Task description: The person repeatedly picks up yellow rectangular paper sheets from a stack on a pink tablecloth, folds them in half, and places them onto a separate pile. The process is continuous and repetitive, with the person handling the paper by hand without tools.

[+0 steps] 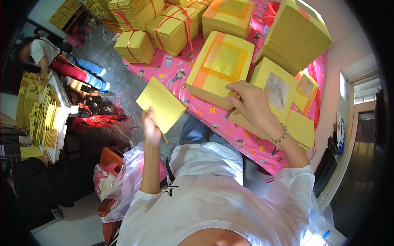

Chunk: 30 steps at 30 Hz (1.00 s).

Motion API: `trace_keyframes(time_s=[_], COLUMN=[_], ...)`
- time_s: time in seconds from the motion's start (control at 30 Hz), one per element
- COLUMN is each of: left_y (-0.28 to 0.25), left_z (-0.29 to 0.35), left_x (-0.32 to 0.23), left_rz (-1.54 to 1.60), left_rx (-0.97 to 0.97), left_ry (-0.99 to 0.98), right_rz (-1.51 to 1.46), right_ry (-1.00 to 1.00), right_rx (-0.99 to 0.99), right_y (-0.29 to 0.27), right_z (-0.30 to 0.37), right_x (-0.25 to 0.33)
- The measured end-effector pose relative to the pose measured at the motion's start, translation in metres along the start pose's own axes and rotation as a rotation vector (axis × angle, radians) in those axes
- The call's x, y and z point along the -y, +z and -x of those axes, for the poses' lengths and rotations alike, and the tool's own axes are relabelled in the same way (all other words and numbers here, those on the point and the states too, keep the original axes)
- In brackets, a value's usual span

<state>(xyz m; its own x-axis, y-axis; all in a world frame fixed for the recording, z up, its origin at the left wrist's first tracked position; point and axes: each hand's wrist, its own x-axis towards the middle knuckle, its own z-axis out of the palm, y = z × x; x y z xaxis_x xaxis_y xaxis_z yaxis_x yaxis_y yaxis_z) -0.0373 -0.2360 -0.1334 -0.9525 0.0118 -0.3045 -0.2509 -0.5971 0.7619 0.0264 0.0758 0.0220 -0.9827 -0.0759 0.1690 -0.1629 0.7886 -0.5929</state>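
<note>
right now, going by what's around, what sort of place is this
Probably a small paper workshop: yellow bundles tied in red crowd a pink-covered table, loose red strands show at left, and another person is at a second table with yellow stacks.

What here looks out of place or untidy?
The loose red strands beside the worktable on the left: they splay in a tangle, whereas the red ties by the pink-covered table wrap around yellow bundles. Nothing looks clearly spilled or damaged.

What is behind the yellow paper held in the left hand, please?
Grey floor and pink tablecloth show beyond the yellow paper; whatever it covers directly behind cannot be seen.
</note>
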Motion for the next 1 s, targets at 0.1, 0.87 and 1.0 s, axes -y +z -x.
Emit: trace_keyframes(time_s=[0.1, 0.87, 1.0], left_y=[-0.018, 0.023, 0.068], left_z=[-0.035, -0.122, -0.074], left_x=[0.007, 0.000, -0.017], left_rz=[-0.088, -1.355, -1.253], left_rx=[-0.120, -0.118, 0.014], left_ry=[0.038, 0.460, 0.745], right_rz=[0.229, 0.040, -0.021], right_ry=[-0.080, 0.068, 0.152], right_rx=[0.014, 0.033, 0.053], right_y=[0.006, 0.004, -0.001], right_z=[-0.004, -0.015, -0.018], right_x=[-0.009, -0.018, -0.023])
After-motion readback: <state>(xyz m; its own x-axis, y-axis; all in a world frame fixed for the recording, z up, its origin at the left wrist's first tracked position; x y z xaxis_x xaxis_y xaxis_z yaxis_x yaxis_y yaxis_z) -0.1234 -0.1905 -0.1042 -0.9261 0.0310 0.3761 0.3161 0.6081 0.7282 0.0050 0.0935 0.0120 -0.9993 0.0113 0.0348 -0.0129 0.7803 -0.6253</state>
